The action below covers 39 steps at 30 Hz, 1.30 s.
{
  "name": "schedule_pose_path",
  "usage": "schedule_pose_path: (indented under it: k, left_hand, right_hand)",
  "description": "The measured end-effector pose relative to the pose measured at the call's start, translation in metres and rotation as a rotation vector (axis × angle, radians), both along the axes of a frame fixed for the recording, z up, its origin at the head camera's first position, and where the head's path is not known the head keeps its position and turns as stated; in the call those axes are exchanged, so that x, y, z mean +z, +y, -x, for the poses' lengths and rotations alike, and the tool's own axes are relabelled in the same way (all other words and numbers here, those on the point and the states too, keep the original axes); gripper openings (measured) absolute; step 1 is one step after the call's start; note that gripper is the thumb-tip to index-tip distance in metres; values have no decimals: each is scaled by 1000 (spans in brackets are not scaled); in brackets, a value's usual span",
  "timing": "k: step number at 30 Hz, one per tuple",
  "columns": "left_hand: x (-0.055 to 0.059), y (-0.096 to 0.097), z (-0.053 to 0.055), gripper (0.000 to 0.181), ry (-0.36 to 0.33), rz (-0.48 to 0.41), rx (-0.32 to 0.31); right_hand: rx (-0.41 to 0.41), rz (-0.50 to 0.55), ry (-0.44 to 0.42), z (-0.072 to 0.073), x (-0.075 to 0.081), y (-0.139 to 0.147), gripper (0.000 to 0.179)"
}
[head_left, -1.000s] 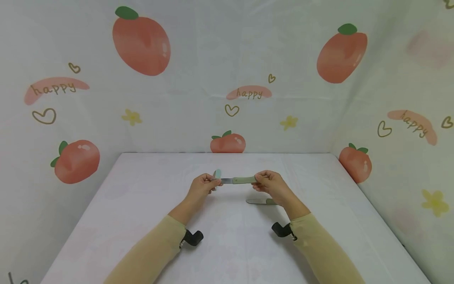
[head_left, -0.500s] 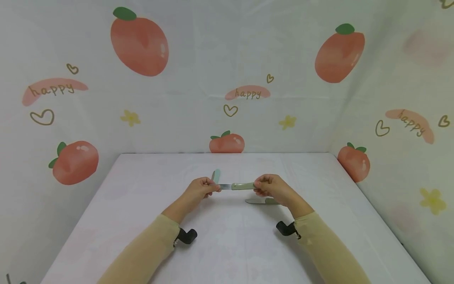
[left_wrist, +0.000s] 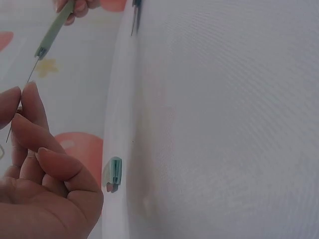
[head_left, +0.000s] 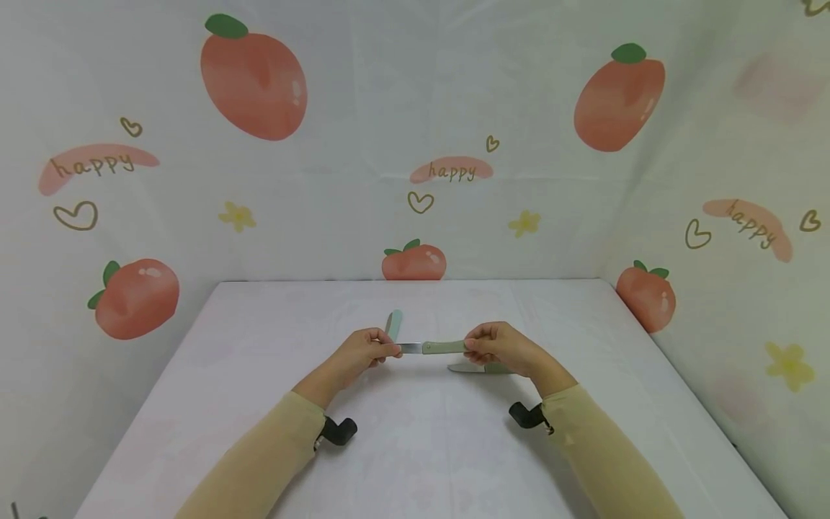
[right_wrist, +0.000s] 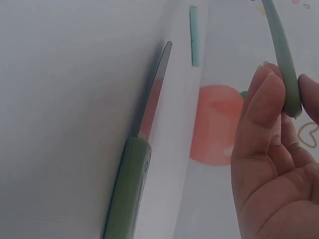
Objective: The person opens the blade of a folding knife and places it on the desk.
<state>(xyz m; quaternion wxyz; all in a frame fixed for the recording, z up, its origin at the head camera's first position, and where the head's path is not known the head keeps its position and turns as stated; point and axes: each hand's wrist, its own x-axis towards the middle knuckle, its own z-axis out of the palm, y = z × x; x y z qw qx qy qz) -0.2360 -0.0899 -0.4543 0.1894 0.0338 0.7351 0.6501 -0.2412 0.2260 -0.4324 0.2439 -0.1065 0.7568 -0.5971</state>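
Observation:
A folding knife (head_left: 444, 347) with a pale green handle is unfolded and held level above the table between both hands. My left hand (head_left: 359, 355) pinches its blade (head_left: 411, 348) between thumb and fingers, covering the tip in the head view. The handle's far end is pinched by my right hand (head_left: 509, 347). Below it lies a second unfolded green knife (right_wrist: 124, 189), blade pointing left, its handle partly behind the right hand in the head view. Just beyond my left fingers lies a light teal folded knife (head_left: 394, 324), its lower end overlapped by them.
A white cloth covers the table (head_left: 415, 447), which meets a printed backdrop (head_left: 350, 216) at its back and sides. Black wrist cameras (head_left: 340, 431) hang below both sleeves.
Both hands have come lower and nearer with the knife still held between them. More of the teal folded knife now shows behind the left hand. The knife on the table stays put.

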Motion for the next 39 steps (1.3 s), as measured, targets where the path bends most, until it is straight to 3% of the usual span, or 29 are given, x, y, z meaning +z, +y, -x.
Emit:
schedule_pose_path:
  k: [9,14,21,27,39]
  left_hand:
    - [0,1,2,15,-1,40,-16]
    - [0,5,6,15,34,60,-19]
    - [3,9,9,17,35,120,17]
    - [-3,9,17,14,54,184,32]
    - [-10,2,32,15,115,303,127]
  right_hand:
    - [43,-7,-1,1,-1,2,20]
    - [7,-26,14,4,-2,2,20]
    - [-30,-27,19,9,-5,4,22]
    - [-43,-1,0,13,-9,9,24]
    - [-92,-67,-48,17,-14,11,19]
